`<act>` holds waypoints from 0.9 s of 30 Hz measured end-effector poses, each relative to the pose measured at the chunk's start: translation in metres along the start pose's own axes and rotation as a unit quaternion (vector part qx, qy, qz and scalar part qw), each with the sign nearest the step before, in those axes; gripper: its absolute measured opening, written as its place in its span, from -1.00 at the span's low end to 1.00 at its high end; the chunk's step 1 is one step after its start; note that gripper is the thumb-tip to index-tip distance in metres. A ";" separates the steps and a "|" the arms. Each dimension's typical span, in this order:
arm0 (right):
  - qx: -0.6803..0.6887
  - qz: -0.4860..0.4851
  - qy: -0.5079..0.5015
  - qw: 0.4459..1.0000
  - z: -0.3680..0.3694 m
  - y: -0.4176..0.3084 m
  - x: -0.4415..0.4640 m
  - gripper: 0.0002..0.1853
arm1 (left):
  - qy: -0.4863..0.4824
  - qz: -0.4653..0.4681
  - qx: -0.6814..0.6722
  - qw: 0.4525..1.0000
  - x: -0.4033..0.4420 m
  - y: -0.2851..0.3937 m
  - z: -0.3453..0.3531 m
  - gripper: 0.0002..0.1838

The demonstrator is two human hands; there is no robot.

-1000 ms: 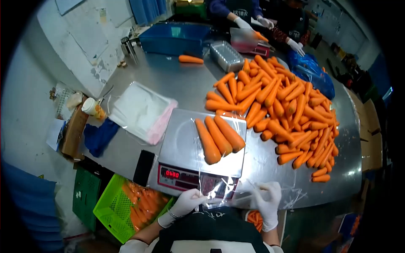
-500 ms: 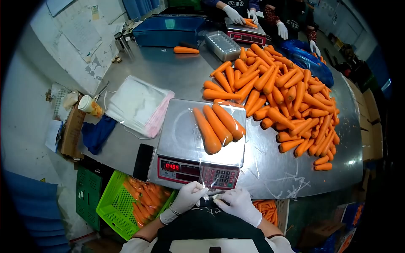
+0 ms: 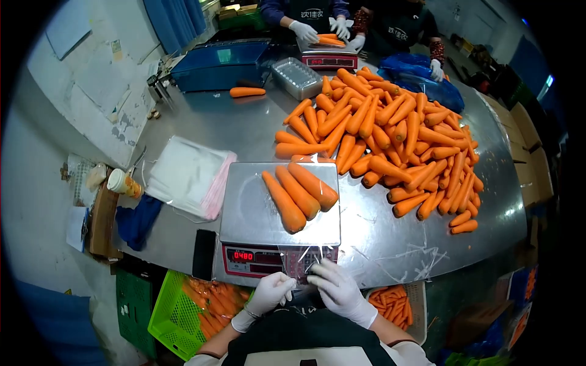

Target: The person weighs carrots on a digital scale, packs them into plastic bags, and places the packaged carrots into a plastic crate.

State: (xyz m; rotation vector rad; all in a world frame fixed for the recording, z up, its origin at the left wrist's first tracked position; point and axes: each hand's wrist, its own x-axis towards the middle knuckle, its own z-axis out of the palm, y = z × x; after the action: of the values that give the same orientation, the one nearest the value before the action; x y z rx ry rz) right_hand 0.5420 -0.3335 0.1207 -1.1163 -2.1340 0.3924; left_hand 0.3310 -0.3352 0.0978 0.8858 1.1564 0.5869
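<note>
Three carrots [image 3: 297, 196] lie in a clear plastic bag [image 3: 287, 261] on the steel pan of a weighing scale [image 3: 244, 229], whose red display reads about 0480. The bag's near end hangs over the scale's keypad toward me. My left hand [image 3: 273, 293], in a white glove, is closed in a pinch on the bag's edge in front of the scale. Beside it, my gloved right hand [image 3: 337, 291] has its fingers stretched out and apart over the bag's near end, at the keypad's edge. I cannot make out anything held in it.
A big carrot pile [image 3: 397, 146] covers the table's right half. Flat plastic bags [image 3: 186, 174], a black phone [image 3: 205, 254] and a paper cup [image 3: 125, 183] are on the left. A green crate [image 3: 174, 317] stands below. Across, co-workers' gloved hands [image 3: 305, 32] handle carrots at another scale [image 3: 329, 61].
My right hand's fingers have opened from a pinch and moved up toward the keypad. My left hand stays pinched. The reading has dropped slightly from 0.485, and the camera view has shifted.
</note>
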 end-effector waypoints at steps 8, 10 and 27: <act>0.018 -0.012 -0.033 0.999 0.010 0.007 -0.003 -0.66 | -0.014 -0.010 -0.002 1.000 0.003 0.002 0.000 -0.81; -0.052 -0.023 -0.032 0.998 0.007 -0.001 0.006 -0.69 | -0.016 -0.005 0.007 1.000 0.004 0.005 0.002 -0.81; -0.076 0.046 -0.068 0.994 0.003 0.014 0.005 -0.49 | -0.017 -0.004 0.036 0.999 0.006 0.008 0.002 -0.81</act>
State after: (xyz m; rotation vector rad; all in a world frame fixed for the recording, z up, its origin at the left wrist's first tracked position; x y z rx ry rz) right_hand 0.5469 -0.3214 0.1132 -1.3100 -2.2675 0.3613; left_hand 0.3354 -0.3262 0.1017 0.9482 1.1550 0.5243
